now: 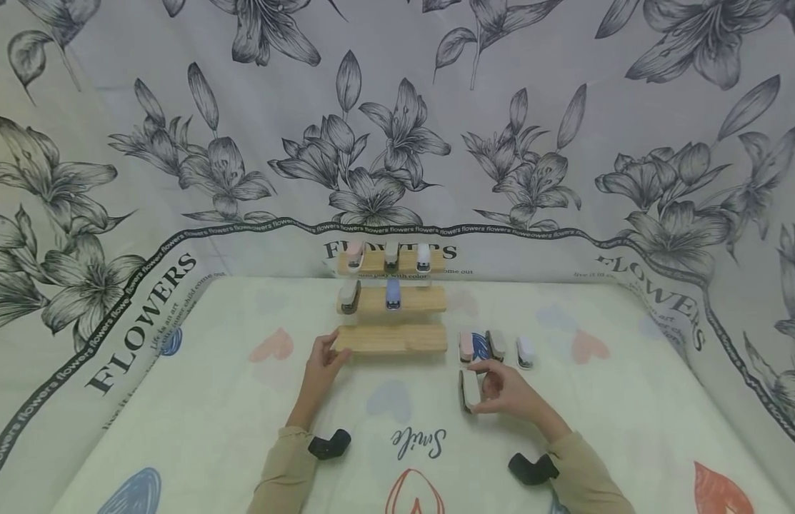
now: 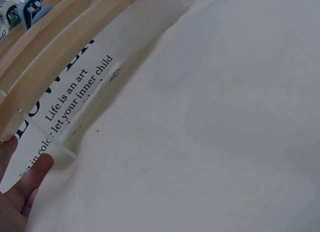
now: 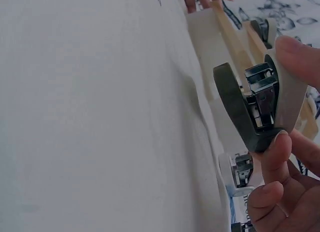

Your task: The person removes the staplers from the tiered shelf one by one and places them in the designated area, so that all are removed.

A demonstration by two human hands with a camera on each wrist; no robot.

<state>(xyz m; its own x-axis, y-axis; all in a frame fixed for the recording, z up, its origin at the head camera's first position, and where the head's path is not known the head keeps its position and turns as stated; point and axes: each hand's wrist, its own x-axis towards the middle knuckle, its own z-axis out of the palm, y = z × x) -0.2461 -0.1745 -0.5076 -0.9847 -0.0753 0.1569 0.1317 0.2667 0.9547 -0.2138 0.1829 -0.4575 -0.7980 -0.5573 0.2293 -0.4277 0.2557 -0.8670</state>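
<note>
Over cloth, left hand grips shelf, right hand stapler, its length running forward.

Left sleeve: khaki-tan, creased, ending short of the wrist | right sleeve: same plain tan cloth, ending short likewise | left wrist camera: black, chunky, bent like an elbow | right wrist camera: black too, stubby, angled | any lettering on either too small for me to make out
</note>
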